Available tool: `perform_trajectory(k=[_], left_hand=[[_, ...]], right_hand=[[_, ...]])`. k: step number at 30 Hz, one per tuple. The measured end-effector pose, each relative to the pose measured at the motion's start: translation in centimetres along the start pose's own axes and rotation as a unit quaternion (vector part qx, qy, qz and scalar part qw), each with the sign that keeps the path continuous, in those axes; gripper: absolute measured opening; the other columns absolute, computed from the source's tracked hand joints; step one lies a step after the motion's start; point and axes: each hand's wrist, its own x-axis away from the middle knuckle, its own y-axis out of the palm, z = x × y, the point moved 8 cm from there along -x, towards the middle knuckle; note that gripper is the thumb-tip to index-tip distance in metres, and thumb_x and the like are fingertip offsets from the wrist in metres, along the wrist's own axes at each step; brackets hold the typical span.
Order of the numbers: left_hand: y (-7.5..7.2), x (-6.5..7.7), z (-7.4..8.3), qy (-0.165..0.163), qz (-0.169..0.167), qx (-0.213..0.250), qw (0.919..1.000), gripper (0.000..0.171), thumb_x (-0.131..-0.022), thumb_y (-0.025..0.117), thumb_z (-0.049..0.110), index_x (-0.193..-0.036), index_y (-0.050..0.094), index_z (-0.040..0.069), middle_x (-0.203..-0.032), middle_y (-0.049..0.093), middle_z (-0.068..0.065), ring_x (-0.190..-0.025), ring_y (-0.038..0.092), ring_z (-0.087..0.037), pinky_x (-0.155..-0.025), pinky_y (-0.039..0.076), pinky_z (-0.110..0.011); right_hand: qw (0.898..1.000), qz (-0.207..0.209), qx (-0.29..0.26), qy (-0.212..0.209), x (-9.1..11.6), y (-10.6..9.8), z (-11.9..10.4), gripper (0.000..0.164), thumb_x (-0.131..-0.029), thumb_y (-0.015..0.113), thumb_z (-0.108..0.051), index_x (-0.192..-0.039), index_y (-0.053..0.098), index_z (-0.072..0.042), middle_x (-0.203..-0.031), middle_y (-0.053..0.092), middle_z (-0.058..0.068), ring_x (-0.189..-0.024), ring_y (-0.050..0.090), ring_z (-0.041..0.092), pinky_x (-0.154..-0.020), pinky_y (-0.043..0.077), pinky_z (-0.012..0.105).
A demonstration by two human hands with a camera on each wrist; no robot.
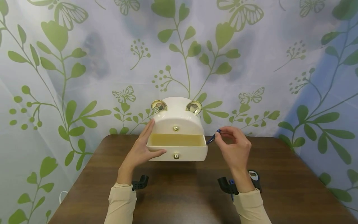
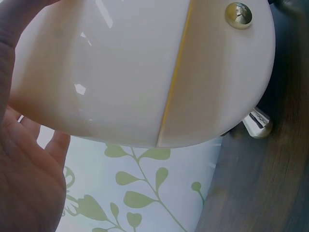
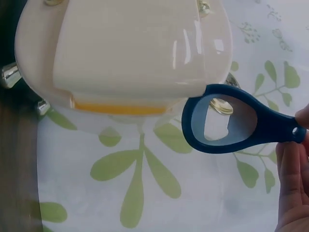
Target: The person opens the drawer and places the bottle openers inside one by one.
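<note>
Pinching a blue bottle opener [image 3: 268,124] by its narrow end, the right hand [image 1: 235,145] holds it just beside the open drawer's [image 1: 193,153] right wall. Spread wide, the left hand [image 1: 140,148] touches the drawer's left side, thumb across its front. The white cabinet [image 1: 177,109] stands near the middle of the table's [image 1: 279,174] back edge.

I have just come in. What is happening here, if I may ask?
Someone is busy at a small white cabinet on a brown table. The left hand rests at its left side, thumb at the front of the open lower drawer. The right hand pinches a blue bottle opener by its narrow end, near the drawer's right corner. Whether opener and drawer touch, I cannot tell.
</note>
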Motion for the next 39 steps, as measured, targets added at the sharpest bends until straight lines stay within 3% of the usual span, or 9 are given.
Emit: perform_trajectory(k=[7, 12, 17, 21, 25, 33, 39], left_hand=[[-0.1, 0.0, 0.1, 0.007, 0.000, 0.001, 1.0000, 0.124, -0.077, 0.093, 0.040, -0.167, 0.009, 0.029, -0.174, 0.009, 0.005, -0.159, 0.014, -0.025, -0.121, 0.027, -0.061], [-0.1, -0.1, 0.1, 0.009, 0.000, 0.002, 1.0000, 0.124, -0.077, 0.093, 0.040, -0.167, 0.010, 0.028, -0.174, 0.009, 0.004, -0.160, 0.014, -0.024, -0.121, 0.027, -0.060], [-0.2, -0.2, 0.0, 0.008, -0.001, 0.002, 1.0000, 0.125, -0.076, 0.093, 0.039, -0.167, 0.009, 0.028, -0.175, 0.009, 0.003, -0.160, 0.014, -0.025, -0.121, 0.027, -0.060], [-0.2, -0.2, -0.2, 0.004, -0.002, 0.005, 1.0000, 0.124, -0.076, 0.093, 0.039, -0.167, 0.009, 0.029, -0.174, 0.007, 0.009, -0.160, 0.013, -0.024, -0.122, 0.027, -0.060], [-0.1, -0.2, -0.2, 0.004, -0.002, 0.011, 0.9999, 0.123, -0.077, 0.093, 0.038, -0.168, 0.010, 0.029, -0.173, 0.007, 0.012, -0.160, 0.013, -0.023, -0.122, 0.027, -0.060], [-0.1, -0.2, -0.1, 0.005, 0.000, 0.009, 0.9999, 0.123, -0.077, 0.093, 0.038, -0.167, 0.010, 0.029, -0.174, 0.007, 0.010, -0.160, 0.014, -0.024, -0.121, 0.027, -0.060], [-0.1, -0.2, -0.1, 0.001, -0.002, 0.010, 1.0000, 0.123, -0.077, 0.093, 0.039, -0.167, 0.009, 0.031, -0.174, 0.008, 0.010, -0.160, 0.014, -0.024, -0.121, 0.027, -0.060]], right_hand=[[1.000, 0.005, -0.020, 0.010, 0.3, 0.9, -0.1, 0.019, -0.078, 0.084, 0.004, -0.095, 0.077, -0.001, -0.091, 0.075, 0.012, -0.082, 0.069, 0.000, -0.074, 0.051, 0.010], [0.999, -0.035, -0.027, 0.006, 0.8, 2.6, -1.5, 0.020, -0.076, 0.083, 0.011, -0.092, 0.075, 0.003, -0.089, 0.073, 0.016, -0.077, 0.072, 0.020, -0.074, 0.051, 0.010], [0.996, -0.083, -0.035, 0.011, 1.4, 4.0, -2.7, 0.019, -0.074, 0.079, 0.017, -0.090, 0.072, 0.008, -0.086, 0.071, 0.021, -0.074, 0.072, 0.036, -0.073, 0.057, 0.019], [0.992, -0.113, -0.042, 0.042, 2.3, 5.1, -1.1, 0.020, -0.076, 0.080, 0.015, -0.091, 0.074, 0.004, -0.087, 0.072, 0.017, -0.077, 0.074, 0.034, -0.075, 0.060, 0.026], [0.988, -0.136, -0.043, 0.059, 3.0, 6.2, 0.6, 0.021, -0.077, 0.084, 0.008, -0.092, 0.076, -0.004, -0.090, 0.074, 0.008, -0.079, 0.076, 0.026, -0.075, 0.060, 0.026], [0.985, -0.163, -0.052, 0.039, 3.4, 7.1, 0.7, 0.015, -0.080, 0.084, -0.001, -0.091, 0.077, -0.008, -0.091, 0.075, 0.000, -0.081, 0.076, 0.018, -0.074, 0.059, 0.021], [0.985, -0.170, 0.006, 0.017, 3.3, 6.9, 0.5, 0.015, -0.081, 0.087, -0.007, -0.093, 0.080, -0.010, -0.093, 0.077, 0.001, -0.085, 0.076, 0.018, -0.078, 0.061, 0.030]])
